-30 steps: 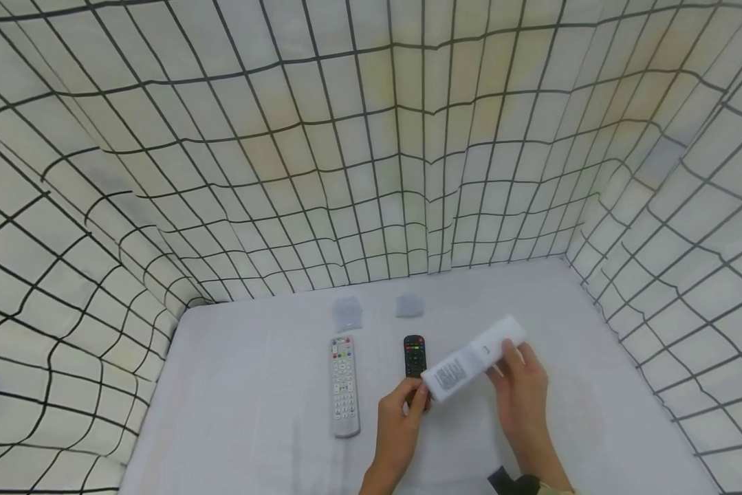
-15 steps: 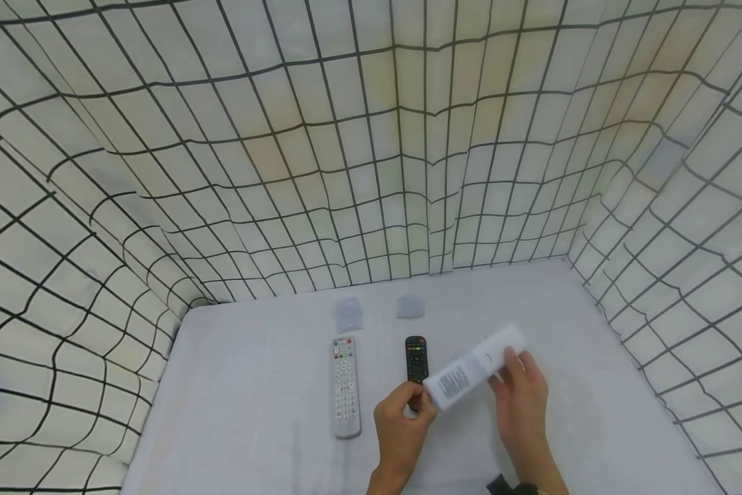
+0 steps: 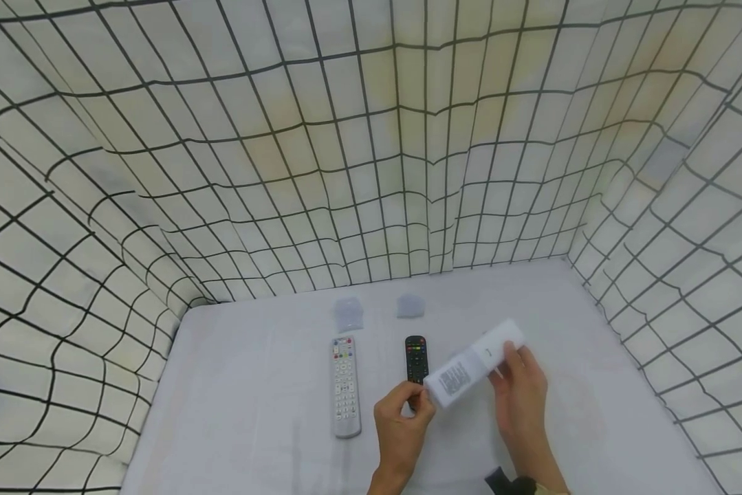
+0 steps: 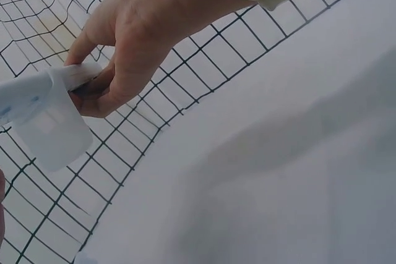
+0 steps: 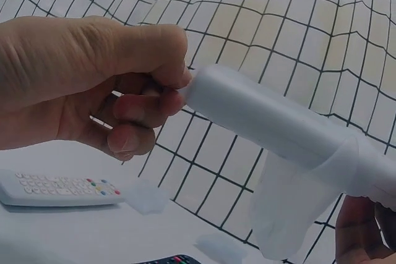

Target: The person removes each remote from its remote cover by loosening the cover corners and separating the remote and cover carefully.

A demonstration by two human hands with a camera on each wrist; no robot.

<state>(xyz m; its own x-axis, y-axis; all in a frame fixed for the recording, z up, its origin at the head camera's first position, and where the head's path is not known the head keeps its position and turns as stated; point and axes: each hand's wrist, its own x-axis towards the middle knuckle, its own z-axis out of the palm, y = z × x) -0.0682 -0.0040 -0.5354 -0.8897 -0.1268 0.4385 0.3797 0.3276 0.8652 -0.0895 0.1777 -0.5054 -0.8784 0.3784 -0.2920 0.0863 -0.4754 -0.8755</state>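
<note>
Both hands hold up a white remote control [image 3: 463, 368], tilted above the table, with a printed label on the side facing up. My left hand [image 3: 401, 419] pinches at its lower left end, thumb against fingertips; the right wrist view shows this left hand [image 5: 117, 85] close up. My right hand [image 3: 522, 385] grips the upper right end, thumb on top. A translucent plastic sleeve [image 5: 288, 208] lies around part of the remote and hangs loosely below it. In the left wrist view, the right hand [image 4: 136, 41] holds the far end beside the sleeve [image 4: 55, 134].
On the white table [image 3: 253, 385] lie a grey remote [image 3: 345, 388] and a black remote [image 3: 416, 357], partly behind the left hand. Beyond them are two clear plastic pieces, one left [image 3: 348, 314] and one right [image 3: 410, 305]. Grid-patterned curtains [image 3: 358, 172] surround the table.
The left hand has shifted slightly right and turned a little at the remote's lower end. The white remote has tilted slightly; both hands keep their hold.
</note>
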